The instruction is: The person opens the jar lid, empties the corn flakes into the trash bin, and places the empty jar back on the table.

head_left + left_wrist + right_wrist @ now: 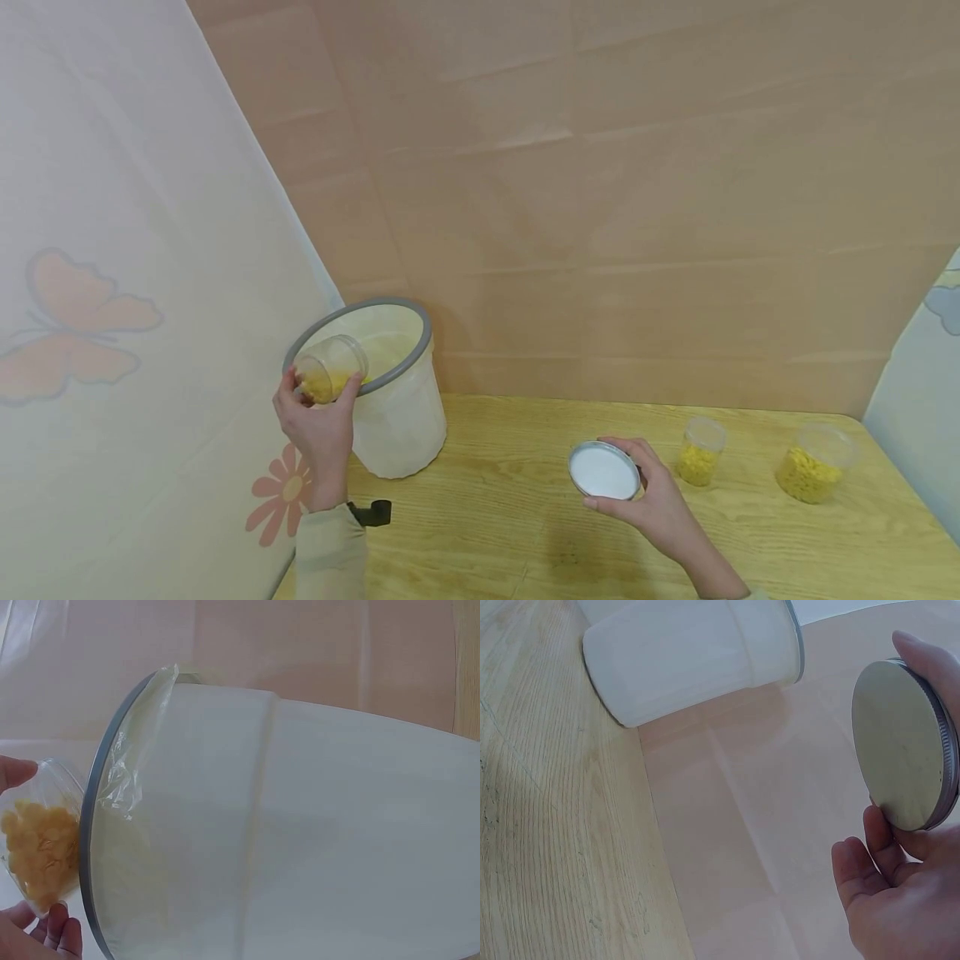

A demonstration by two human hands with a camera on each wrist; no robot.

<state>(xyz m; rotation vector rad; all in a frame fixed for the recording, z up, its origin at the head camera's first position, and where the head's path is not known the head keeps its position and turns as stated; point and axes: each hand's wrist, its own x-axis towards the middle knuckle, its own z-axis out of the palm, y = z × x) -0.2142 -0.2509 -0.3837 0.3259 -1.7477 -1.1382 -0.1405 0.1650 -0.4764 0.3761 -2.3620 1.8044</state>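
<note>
Worktop: wood-grained, as my remote feed shows it
Lid: already off, pinched in the fingers of the right hand
Clear jar: opened and tipped, I judge, with yellow pieces left inside; sideways at the rim of the bin, fingers of the left hand round it
Narrow jar, wide jar: upright, yellow pieces in each, neither tipped

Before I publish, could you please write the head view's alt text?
A left hand holds a tilted clear jar of yellow pieces at the mouth of a white bin; the right hand a round lid. Two similar jars stand on a wooden table.
</note>
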